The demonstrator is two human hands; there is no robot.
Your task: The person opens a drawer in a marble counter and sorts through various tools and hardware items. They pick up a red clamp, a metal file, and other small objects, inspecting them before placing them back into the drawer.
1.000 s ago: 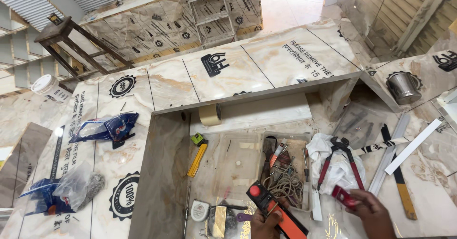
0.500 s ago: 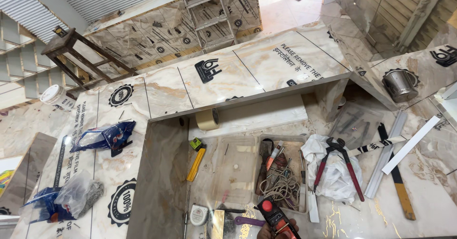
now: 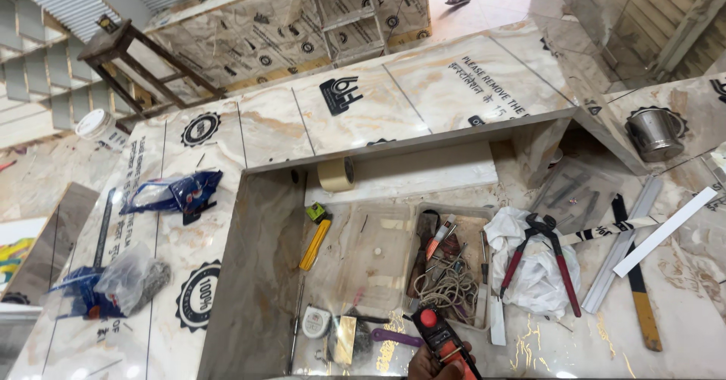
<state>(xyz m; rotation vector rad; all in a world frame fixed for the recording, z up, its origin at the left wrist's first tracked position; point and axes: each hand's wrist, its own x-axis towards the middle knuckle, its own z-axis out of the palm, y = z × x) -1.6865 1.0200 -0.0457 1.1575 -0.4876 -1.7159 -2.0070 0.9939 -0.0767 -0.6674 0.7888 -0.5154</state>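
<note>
Tool [image 3: 442, 340], black and orange, sits pinched in one grip [image 3: 432, 363]; which hand is unclear. Holding it low and steady, clear of the tray [image 3: 423, 212] above, seems wise.

Your hand [image 3: 432, 363] at the bottom edge grips a black and red tool [image 3: 442, 338] with a round red button; which hand it is, you cannot tell. Just above the tool lies a clear tray [image 3: 469, 221] with cord and small tools. Left of the tray are a yellow level [image 3: 314, 244] and a tape measure [image 3: 315, 322]. Right of the tray, red pliers [image 3: 541, 255] lie on a white cloth [image 3: 533, 278]. A tape roll [image 3: 336, 174] stands above the tray.
</note>
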